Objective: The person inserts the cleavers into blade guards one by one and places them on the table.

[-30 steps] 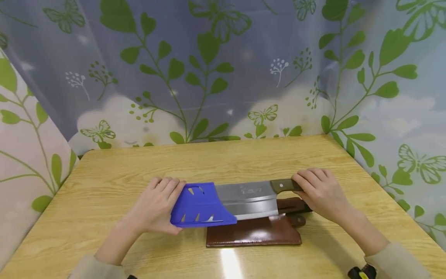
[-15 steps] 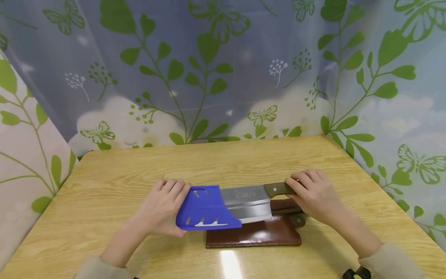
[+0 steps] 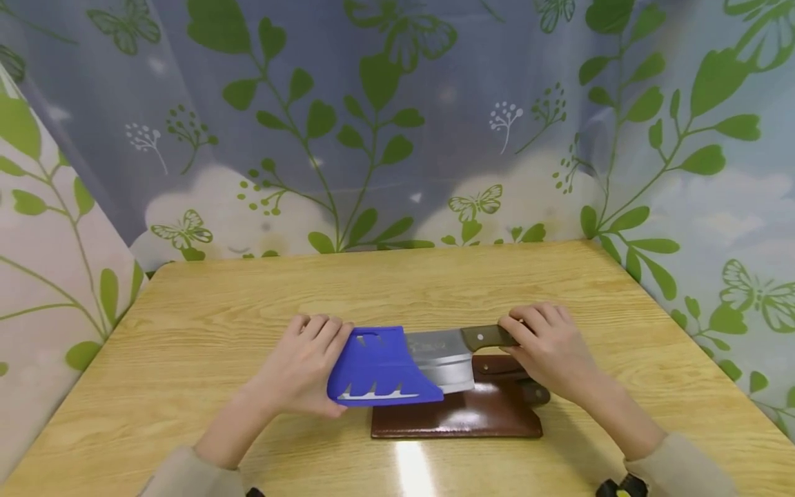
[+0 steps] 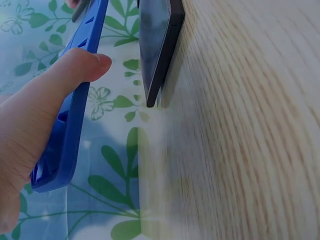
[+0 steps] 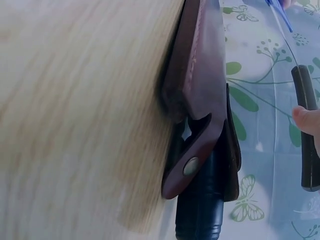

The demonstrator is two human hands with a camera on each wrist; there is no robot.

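Observation:
My left hand (image 3: 310,366) grips the closed end of a blue plastic knife sheath (image 3: 385,369); in the left wrist view its thumb lies along the edge of the sheath (image 4: 70,130). A cleaver (image 3: 444,362) is partly inside the sheath, with the rear of its blade showing. My right hand (image 3: 549,345) holds the end of the cleaver's olive-brown riveted handle, its thumb against the handle (image 5: 305,90) in the right wrist view. Both things are held above a brown leather sheath (image 3: 459,417) lying on the table.
The leather sheath has a strap with a metal snap (image 5: 190,165) and a dark ribbed handle (image 5: 200,210) sticks out of it. It lies on the wood-grain table (image 3: 261,290) under the blue sheath. A leaf-patterned curtain (image 3: 397,138) hangs behind the table.
The right hand has moved left, and more of the cleaver's blade has gone into the blue sheath. The left hand and sheath have shifted a little to the right.

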